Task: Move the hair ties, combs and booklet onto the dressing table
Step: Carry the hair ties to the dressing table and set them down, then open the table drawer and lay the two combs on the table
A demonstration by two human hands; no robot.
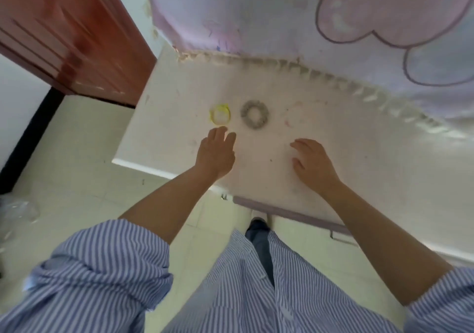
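1. Three hair ties lay in a row on the pale bed [179, 137]: a yellow tie [220, 114], a grey tie [254, 114] just beside it, and a faint pink tie [295, 115] a little farther right.
2. The left hand [216, 153] reached over the bed with loosely spread fingers, empty, its fingertips near the yellow tie but not touching it.
3. The right hand [313, 162] hovered or rested low on the sheet, fingers curled and relaxed, gripping nothing; it sat below the pink tie and apart from it.
4. Judging by the task, no tie had been picked up yet, and the dressing table was not in view.
5. Risk: the pink tie nearly matched the sheet, so it could easily be overlooked and left behind.
6. Risk: a thin tie lying flat on soft fabric might slip from a shallow pinch, or the fingers might catch the sheet with it.
7. Risk: a hasty sweep of the left hand could nudge the yellow tie toward the bed's left edge and onto the floor [77, 178].
8. Count: three hair ties, two hands; no combs and no booklet were visible.
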